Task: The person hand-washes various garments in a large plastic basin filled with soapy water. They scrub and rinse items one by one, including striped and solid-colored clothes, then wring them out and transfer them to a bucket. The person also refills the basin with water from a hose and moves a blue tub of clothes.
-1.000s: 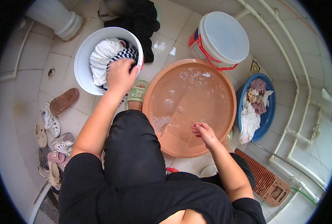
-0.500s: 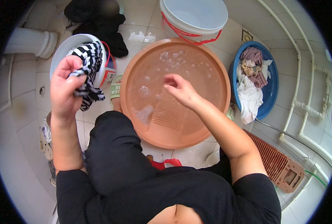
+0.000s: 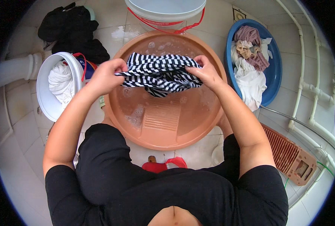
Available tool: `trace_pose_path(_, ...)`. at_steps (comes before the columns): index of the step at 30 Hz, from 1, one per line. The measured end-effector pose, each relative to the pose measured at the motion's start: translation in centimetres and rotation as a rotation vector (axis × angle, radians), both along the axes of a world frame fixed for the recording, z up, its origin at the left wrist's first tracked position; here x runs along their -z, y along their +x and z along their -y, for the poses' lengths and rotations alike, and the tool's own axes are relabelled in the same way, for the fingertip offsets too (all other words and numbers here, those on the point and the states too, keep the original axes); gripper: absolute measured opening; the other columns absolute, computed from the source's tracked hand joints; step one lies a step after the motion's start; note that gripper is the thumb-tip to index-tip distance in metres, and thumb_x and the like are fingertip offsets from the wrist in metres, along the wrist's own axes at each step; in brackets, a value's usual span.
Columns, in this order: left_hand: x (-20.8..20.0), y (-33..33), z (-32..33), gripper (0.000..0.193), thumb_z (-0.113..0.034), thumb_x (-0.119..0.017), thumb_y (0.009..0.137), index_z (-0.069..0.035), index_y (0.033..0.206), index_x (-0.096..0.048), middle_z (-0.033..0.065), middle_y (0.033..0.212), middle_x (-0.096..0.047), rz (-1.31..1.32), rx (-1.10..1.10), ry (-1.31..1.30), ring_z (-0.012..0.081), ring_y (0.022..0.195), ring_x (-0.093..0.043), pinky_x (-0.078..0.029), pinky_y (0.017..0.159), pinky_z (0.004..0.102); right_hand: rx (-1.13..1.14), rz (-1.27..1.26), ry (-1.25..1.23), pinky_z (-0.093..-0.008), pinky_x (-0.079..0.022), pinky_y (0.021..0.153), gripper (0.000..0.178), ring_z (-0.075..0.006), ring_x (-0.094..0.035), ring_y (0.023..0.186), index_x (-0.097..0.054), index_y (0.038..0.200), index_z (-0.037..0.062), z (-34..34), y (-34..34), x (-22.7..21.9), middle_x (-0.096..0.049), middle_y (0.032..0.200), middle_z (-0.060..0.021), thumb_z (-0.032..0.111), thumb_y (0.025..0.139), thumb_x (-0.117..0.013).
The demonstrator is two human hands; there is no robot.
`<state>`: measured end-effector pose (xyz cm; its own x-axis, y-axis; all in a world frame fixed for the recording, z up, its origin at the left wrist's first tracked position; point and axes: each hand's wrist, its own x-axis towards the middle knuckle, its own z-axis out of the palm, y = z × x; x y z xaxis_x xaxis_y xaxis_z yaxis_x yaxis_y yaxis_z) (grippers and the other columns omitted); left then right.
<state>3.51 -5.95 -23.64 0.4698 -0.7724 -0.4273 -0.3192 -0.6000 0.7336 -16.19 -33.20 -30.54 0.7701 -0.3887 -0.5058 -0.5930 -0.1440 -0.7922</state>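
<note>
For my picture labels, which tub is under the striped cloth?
The brown tub, its bubbly water beneath the striped cloth; the blue tub, at right, holds other clothes.

The striped cloth (image 3: 161, 73) blocks the way down to the middle of the tub (image 3: 167, 145); nearer, the ridged slope (image 3: 161, 117) is clear from above. The white bucket (image 3: 165, 17) and its red handle (image 3: 178, 31) crowd the tub's far edge; the blue basin (image 3: 276, 77) stands close on the right.

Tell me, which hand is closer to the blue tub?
The right hand. It is just left of the blue tub, gripping the right end of the striped cloth. The left hand is farther left, gripping the cloth's other end.
</note>
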Motion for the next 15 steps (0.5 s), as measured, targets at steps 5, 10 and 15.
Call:
trace_pose_path(5,5.2,-3.7,3.4,0.056,-0.025,-0.068,0.072,-0.011,0.121,-0.045,0.0178,0.126,-0.042,0.376,0.229,0.117,0.0358,0.11,-0.046,-0.042,0.09,0.0427,-0.189,-0.169,-0.73,-0.0407,-0.039,0.093,0.053,-0.0339,-0.045,0.114,-0.049,0.117,0.0098,-2.4,-1.0,3.0,-0.046,0.124,-0.0163,0.028,0.071,-0.066)
trace_pose_path(10,11.8,-9.6,5.9,0.079,-0.043,-0.058,0.08,-0.019,0.141,-0.015,0.0214,0.146,0.0,0.328,0.217,0.374,0.05,0.128,-0.017,-0.028,0.102,0.0502,-0.449,-0.289,-0.768,-0.0587,-0.022,0.101,0.087,-0.0396,-0.014,0.132,-0.025,0.138,0.0234,-6.4,-1.0,6.3,-0.013,0.146,-0.0122,0.028,0.065,-0.072)
trace_pose_path(15,17.6,-8.6,5.8,0.087,-0.048,-0.067,0.066,-0.01,0.136,-0.031,0.0212,0.136,-0.034,0.182,0.246,0.511,0.037,0.128,-0.029,-0.026,0.104,0.0439,-0.585,-0.215,-0.59,-0.0458,-0.026,0.104,0.076,-0.0364,-0.024,0.13,-0.039,0.133,0.0171,-3.3,0.8,8.5,-0.024,0.143,-0.0135,0.031,0.066,-0.072)
